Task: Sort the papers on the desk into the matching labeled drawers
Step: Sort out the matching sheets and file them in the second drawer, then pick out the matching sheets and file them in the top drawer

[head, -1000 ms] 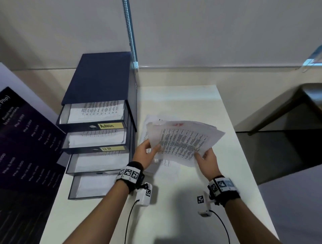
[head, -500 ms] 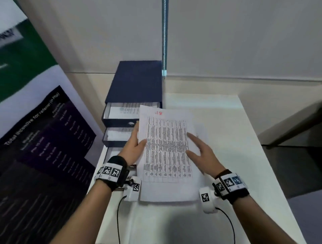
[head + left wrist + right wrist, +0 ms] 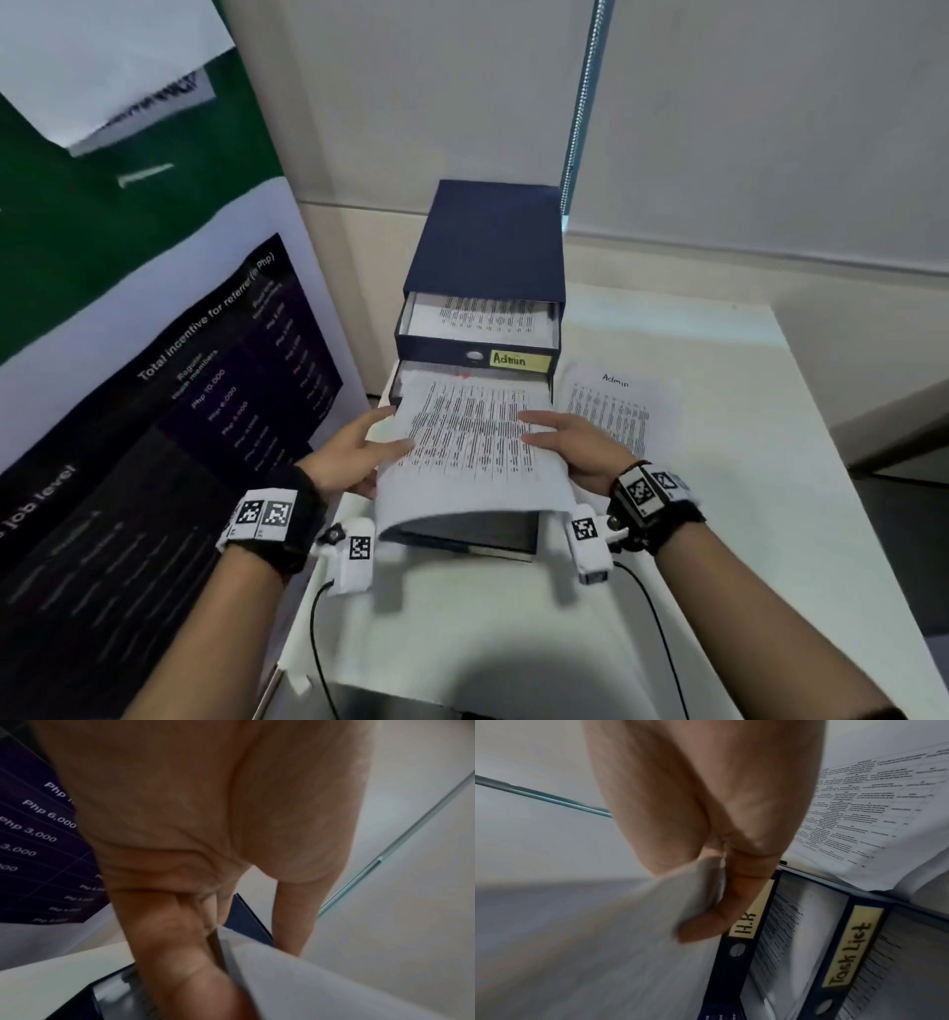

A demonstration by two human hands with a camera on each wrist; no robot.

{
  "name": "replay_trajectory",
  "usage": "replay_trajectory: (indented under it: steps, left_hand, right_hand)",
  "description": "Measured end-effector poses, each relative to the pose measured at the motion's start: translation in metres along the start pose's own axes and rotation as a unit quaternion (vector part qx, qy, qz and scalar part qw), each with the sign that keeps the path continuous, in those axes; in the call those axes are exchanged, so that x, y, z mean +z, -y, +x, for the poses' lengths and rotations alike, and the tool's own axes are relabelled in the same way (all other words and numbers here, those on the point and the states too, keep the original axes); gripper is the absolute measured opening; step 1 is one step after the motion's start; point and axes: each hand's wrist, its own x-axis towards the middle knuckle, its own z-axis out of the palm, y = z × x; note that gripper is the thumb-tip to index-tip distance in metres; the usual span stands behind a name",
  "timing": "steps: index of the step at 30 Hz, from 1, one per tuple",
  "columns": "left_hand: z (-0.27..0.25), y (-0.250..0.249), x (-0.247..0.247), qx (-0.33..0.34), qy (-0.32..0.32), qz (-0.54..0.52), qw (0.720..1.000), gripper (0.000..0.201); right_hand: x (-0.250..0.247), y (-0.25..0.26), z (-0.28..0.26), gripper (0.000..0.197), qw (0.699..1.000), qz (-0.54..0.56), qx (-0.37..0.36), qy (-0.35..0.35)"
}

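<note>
A printed sheet [image 3: 467, 442] with a red mark at its top lies over the pulled-out drawers of the dark blue drawer unit [image 3: 488, 241], its far end at the second drawer [image 3: 398, 380]. My left hand [image 3: 359, 457] pinches the sheet's left edge and my right hand [image 3: 570, 447] pinches its right edge. In the right wrist view the thumb [image 3: 718, 912] sits under the sheet [image 3: 603, 943], beside the labels "H.R" [image 3: 749, 925] and "Task List" [image 3: 852, 949]. The top drawer, labelled "Admin" [image 3: 518, 358], stands open with printed pages inside.
Another sheet headed "Admin" [image 3: 616, 416] lies on the white desk [image 3: 744, 514] right of the unit. A tall dark poster [image 3: 154, 411] stands close on the left. A drawer front [image 3: 462, 534] juts out under the sheet's near edge. Cables hang from both wrists.
The sheet has moved from above the desk leftwards and forwards over the drawers, and its far end now reaches the second drawer. Both hands went with it, and the view shifted left.
</note>
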Motion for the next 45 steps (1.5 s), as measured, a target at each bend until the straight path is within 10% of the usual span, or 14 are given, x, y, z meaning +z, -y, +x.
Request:
replay_trajectory:
  steps: [5,11,17,21,28,32,34,38,42,45]
  left_hand:
    - [0.012,0.002,-0.010,0.061,0.023,-0.013,0.998,0.045]
    - [0.038,-0.003,-0.001,0.086,-0.130,-0.034,0.987,0.023]
    - [0.054,-0.020,0.020,0.188,-0.232,0.230,0.926,0.021]
    - [0.070,-0.027,0.041,0.217,-0.128,0.392,0.885,0.026]
    - [0.112,-0.026,0.069,0.077,-0.033,0.541,0.837,0.061]
    - [0.134,-0.024,0.075,0.052,-0.007,0.602,0.797,0.054]
    - [0.136,-0.027,0.081,0.045,-0.036,0.600,0.798,0.050]
    - [0.127,-0.050,0.108,0.104,-0.142,0.554,0.813,0.029]
    - [0.106,-0.080,0.160,0.254,-0.053,0.341,0.904,0.014]
    - [0.102,-0.082,0.215,0.225,0.084,0.270,0.932,0.018]
  right_hand:
    - [0.004,0.011,0.001,0.045,0.998,0.040,0.011,-0.040]
    - [-0.011,0.007,-0.019,0.035,0.994,0.004,0.071,0.082]
    - [-0.014,0.020,0.032,0.023,0.992,0.088,0.034,-0.082]
    - [-0.011,0.031,0.062,0.015,0.990,0.040,0.026,-0.129]
    - [-0.043,0.030,0.053,0.024,0.990,0.133,0.047,-0.012]
    - [-0.106,-0.019,0.040,0.023,0.986,0.070,0.037,-0.146]
    - [-0.144,-0.061,0.044,0.038,0.962,-0.134,0.082,-0.224]
    - [-0.176,-0.139,0.057,0.078,0.796,-0.570,0.133,-0.154]
    - [-0.169,-0.155,0.049,0.066,0.776,-0.612,0.092,-0.125]
    - [-0.194,-0.171,0.038,0.080,0.782,-0.607,0.077,-0.119]
